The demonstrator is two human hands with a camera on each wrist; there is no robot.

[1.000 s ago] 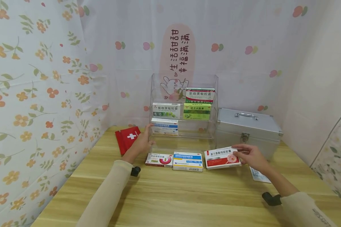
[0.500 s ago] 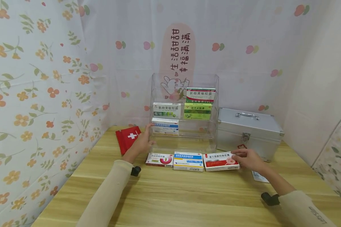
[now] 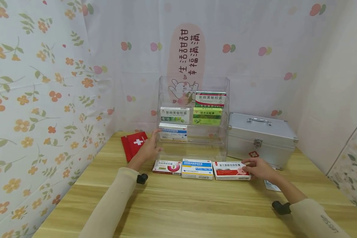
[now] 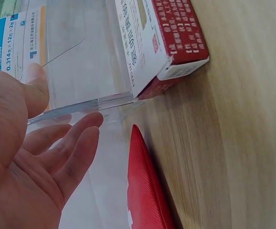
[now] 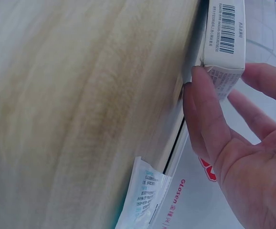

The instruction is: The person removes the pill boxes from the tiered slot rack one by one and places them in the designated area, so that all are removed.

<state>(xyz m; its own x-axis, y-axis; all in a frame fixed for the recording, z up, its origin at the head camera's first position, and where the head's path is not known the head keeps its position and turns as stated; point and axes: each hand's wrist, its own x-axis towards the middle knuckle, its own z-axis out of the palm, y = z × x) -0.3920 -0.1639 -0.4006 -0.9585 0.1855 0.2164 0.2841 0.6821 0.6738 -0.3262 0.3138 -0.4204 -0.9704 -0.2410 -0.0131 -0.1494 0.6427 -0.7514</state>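
Observation:
At the right end of the front row, my right hand (image 3: pixel 261 170) pinches the end of a red-and-white medicine box (image 3: pixel 228 173). In the right wrist view, the thumb and fingers lie on opposite sides of that box's barcoded end (image 5: pixel 228 36). My left hand (image 3: pixel 148 148) holds the left side edge of a clear tiered display rack (image 3: pixel 196 150). Its thumb is inside the side panel, with the fingers outside, as the left wrist view shows. A blue-and-white box (image 3: pixel 197 169) and a white box with a pink ring (image 3: pixel 166 168) stand beside the held one.
Upper tiers bear a red-green box (image 3: pixel 210 100), a green box (image 3: pixel 207 116), a white-green box (image 3: pixel 174 115) and a blue-white box (image 3: pixel 173 133). A red first-aid pouch (image 3: pixel 134 145) lies left, a silver case (image 3: pixel 261 138) right. A small packet (image 3: pixel 271 185) lies near the right hand.
The right hand has lowered the red-and-white box and brought it left, level beside the blue-and-white box. My left hand stays at the rack's edge.

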